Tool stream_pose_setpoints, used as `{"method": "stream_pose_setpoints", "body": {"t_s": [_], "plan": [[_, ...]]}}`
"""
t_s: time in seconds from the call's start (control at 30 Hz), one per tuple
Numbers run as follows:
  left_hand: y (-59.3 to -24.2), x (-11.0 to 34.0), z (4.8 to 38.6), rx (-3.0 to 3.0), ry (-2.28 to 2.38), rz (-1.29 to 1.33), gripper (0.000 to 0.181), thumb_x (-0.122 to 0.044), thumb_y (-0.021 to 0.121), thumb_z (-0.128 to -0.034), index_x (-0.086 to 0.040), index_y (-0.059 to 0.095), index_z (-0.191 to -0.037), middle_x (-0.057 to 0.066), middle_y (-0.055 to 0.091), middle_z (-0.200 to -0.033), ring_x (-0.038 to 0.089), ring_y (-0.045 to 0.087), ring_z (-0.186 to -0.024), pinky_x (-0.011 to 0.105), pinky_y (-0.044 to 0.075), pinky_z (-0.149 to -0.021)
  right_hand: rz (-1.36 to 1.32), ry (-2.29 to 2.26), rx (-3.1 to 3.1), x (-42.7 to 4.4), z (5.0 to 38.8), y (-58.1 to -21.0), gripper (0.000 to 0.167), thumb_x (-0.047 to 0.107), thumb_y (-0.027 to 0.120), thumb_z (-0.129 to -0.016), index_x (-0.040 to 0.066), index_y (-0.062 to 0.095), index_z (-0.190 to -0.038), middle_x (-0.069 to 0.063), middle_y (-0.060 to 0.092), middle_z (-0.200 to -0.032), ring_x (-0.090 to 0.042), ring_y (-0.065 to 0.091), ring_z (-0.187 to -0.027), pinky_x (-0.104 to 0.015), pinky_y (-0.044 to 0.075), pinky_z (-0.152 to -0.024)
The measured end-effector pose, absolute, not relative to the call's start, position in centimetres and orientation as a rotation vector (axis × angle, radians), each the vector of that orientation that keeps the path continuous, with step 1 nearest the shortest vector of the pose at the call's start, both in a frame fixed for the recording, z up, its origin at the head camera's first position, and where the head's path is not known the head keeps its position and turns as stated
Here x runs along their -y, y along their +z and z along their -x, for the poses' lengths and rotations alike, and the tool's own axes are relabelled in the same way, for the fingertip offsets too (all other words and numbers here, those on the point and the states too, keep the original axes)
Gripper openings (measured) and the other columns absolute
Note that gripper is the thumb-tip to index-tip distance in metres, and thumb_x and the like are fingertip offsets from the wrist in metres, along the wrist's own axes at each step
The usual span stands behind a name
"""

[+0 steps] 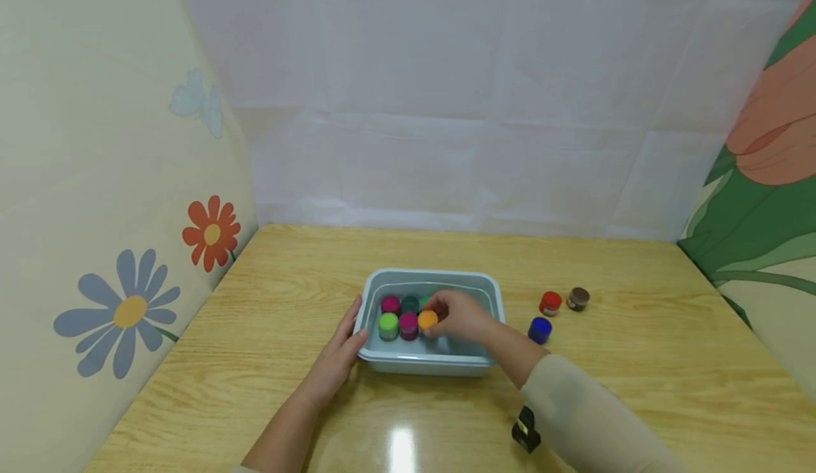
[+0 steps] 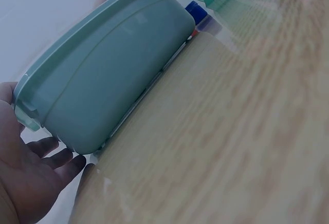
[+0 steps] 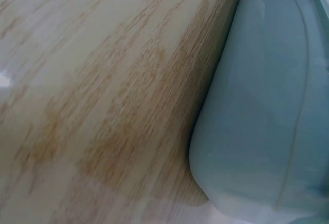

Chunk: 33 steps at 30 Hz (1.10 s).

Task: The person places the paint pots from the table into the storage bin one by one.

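in the tub (image 1: 430,369), my right hand (image 1: 463,316) pinches the orange jar (image 1: 428,318); my left hand (image 1: 334,358) grips the tub's end; five jars (image 1: 388,326) inside look done; three outside jars (image 1: 540,330) (apparently left) stand on the worktop (image 1: 306,260).

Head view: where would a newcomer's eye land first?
Probably on the pale blue tub at the middle of the table, where the right hand pinches an orange jar and the left hand holds the left end. Next, the red jar, brown jar and blue jar stand out right of the tub. The red flower on the left wall also draws attention.
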<state>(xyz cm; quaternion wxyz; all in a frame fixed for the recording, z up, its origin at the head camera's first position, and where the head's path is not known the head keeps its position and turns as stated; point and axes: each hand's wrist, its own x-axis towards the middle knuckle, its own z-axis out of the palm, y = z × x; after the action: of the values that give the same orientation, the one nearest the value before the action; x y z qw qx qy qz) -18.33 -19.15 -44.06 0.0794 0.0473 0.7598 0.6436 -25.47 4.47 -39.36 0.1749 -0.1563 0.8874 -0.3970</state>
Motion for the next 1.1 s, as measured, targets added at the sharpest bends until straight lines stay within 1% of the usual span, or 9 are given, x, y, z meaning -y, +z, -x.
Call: {"method": "stream_pose_setpoints", "body": {"t_s": [0.17, 0.4, 0.57, 0.77, 0.97, 1.1], "plan": [[-44.1, 19.18, 18.31, -2.278, 1.926, -0.15, 0.061, -0.028, 0.039, -0.1045, -0.026, 0.011, -0.159, 0.007, 0.004, -0.167, 0.035, 0.005, -0.153, 0.059, 0.017, -0.119, 0.41, -1.109, -2.519, -4.33, 25.5, -39.43, 0.036, 0.011, 0.082, -0.076, 0.009, 0.067, -0.109, -0.003, 0.067, -0.102, -0.015, 0.059, -0.092, -0.035, 0.052, -0.091], [-44.02, 19.21, 18.28, -2.269, 1.923, -0.147, 0.061, -0.029, 0.039, -0.1047, -0.028, 0.011, -0.159, 0.007, 0.003, -0.167, 0.035, 0.005, -0.153, 0.059, 0.017, -0.119, 0.418, -1.078, -2.561, -4.2, 25.38, -39.62, 0.035, 0.011, 0.083, -0.076, 0.007, 0.068, -0.107, -0.003, 0.068, -0.098, -0.014, 0.059, -0.09, -0.033, 0.051, -0.087], [-44.06, 19.26, 18.3, -2.262, 1.931, -0.149, 0.061, -0.029, 0.039, -0.1048, -0.027, 0.011, -0.159, 0.007, 0.003, -0.167, 0.035, 0.005, -0.153, 0.058, 0.018, -0.119, 0.419, -1.072, -2.578, -4.12, 25.4, -39.74, 0.035, 0.011, 0.084, -0.074, 0.007, 0.068, -0.106, -0.003, 0.069, -0.097, -0.015, 0.061, -0.09, -0.034, 0.051, -0.089], [-44.06, 19.24, 18.26, -2.268, 1.922, -0.15, 0.061, -0.029, 0.039, -0.1048, -0.027, 0.011, -0.159, 0.006, 0.003, -0.167, 0.035, 0.004, -0.153, 0.058, 0.016, -0.119, 0.385, -1.068, -2.565, -4.18, 25.57, -39.91, 0.037, 0.011, 0.083, -0.075, 0.008, 0.068, -0.108, -0.003, 0.069, -0.099, -0.015, 0.061, -0.092, -0.036, 0.052, -0.092], [-43.97, 19.23, 18.22, -2.274, 1.912, -0.143, 0.061, -0.031, 0.039, -0.1047, -0.029, 0.011, -0.159, 0.005, 0.003, -0.167, 0.035, 0.003, -0.153, 0.059, 0.015, -0.119, 0.367, -1.102, -2.586, -4.32, 25.42, -39.73, 0.038, 0.011, 0.083, -0.074, 0.008, 0.068, -0.109, -0.004, 0.068, -0.099, -0.015, 0.06, -0.091, -0.035, 0.052, -0.09], [-43.95, 19.23, 18.24, -2.276, 1.91, -0.142, 0.061, -0.031, 0.039, -0.1046, -0.028, 0.011, -0.159, 0.005, 0.003, -0.167, 0.036, 0.003, -0.153, 0.059, 0.016, -0.119, 0.368, -1.122, -2.604, -4.66, 25.39, -39.35, 0.037, 0.011, 0.081, -0.076, 0.009, 0.068, -0.111, -0.004, 0.067, -0.098, -0.015, 0.059, -0.091, -0.033, 0.052, -0.085]]}}
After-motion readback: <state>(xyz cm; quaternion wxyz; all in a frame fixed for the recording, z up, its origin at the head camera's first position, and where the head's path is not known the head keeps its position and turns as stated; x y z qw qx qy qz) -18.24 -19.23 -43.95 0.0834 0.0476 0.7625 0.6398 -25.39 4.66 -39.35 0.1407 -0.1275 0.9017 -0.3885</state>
